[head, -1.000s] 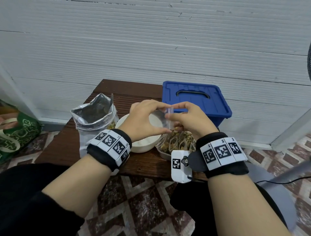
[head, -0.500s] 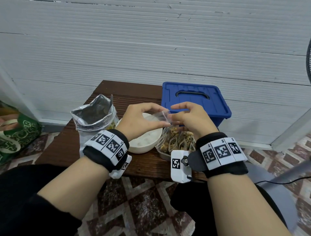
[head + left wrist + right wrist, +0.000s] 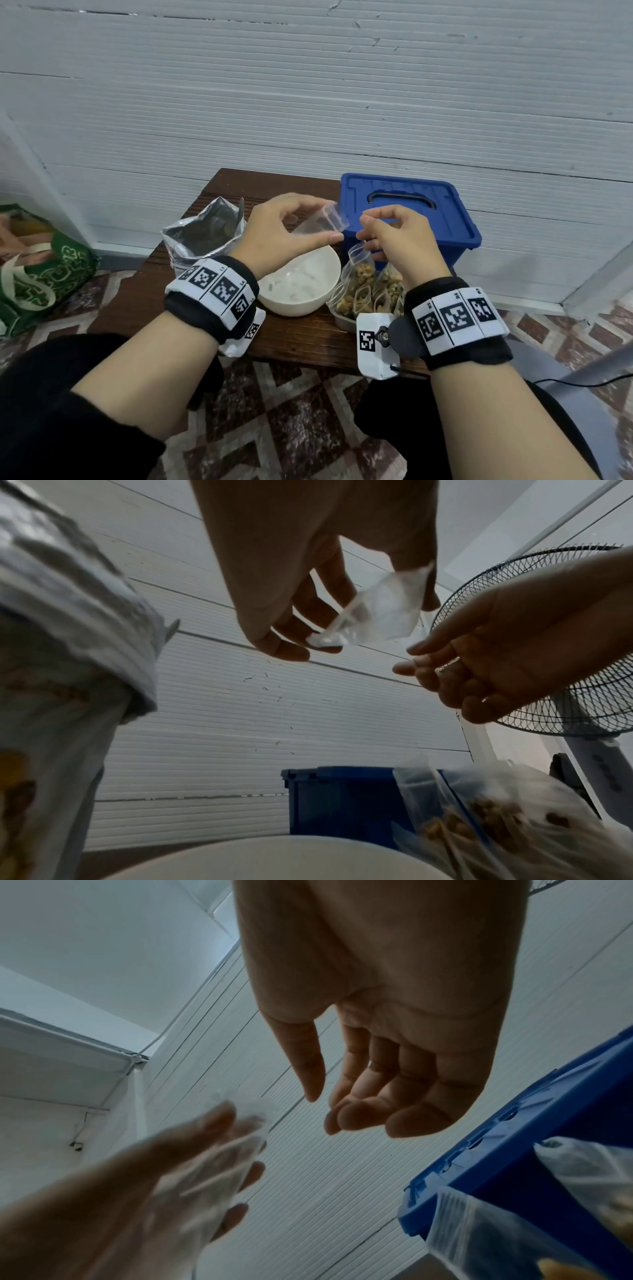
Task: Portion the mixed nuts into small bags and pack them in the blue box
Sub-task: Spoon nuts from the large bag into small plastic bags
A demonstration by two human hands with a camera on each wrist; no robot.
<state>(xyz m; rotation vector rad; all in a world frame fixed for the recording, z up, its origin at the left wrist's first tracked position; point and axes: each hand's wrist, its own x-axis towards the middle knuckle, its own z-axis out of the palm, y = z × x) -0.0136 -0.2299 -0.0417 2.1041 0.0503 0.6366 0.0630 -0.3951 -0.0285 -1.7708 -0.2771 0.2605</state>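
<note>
Green fabric of a shopping bag (image 3: 37,263) sits on the tiled floor at far left, off the dark wooden bench (image 3: 137,301). On the bench, going rightward, stands an opened silver foil pouch (image 3: 202,236) that probably holds the mixed nuts, then a white bowl (image 3: 301,291); what lies in the bowl is too pale to make out.

Above the bowl, the left hand (image 3: 284,229) pinches an empty small zip bag (image 3: 325,222) between thumb and fingers. The bag's long axis runs from near left to far right, with its mouth end tilted up toward the blue box (image 3: 411,219). In the left wrist view the bag (image 3: 373,612) hangs from the fingertips with nothing inside.

Just to the right of the bag's mouth, close but apart from it, the right hand (image 3: 394,240) hovers with fingers loosely curled and holding nothing; the right wrist view shows its palm (image 3: 394,1042) bare. It is the nearer free hand to the bag's mouth, so spreading the mouth open likely falls to it, reaching leftward.

Below the right hand, a clear tub (image 3: 346,318) holds several filled small bags of nuts (image 3: 363,284) standing upright. Far right, the blue box rests on the bench with its lid closed and its handle lying flat.
</note>
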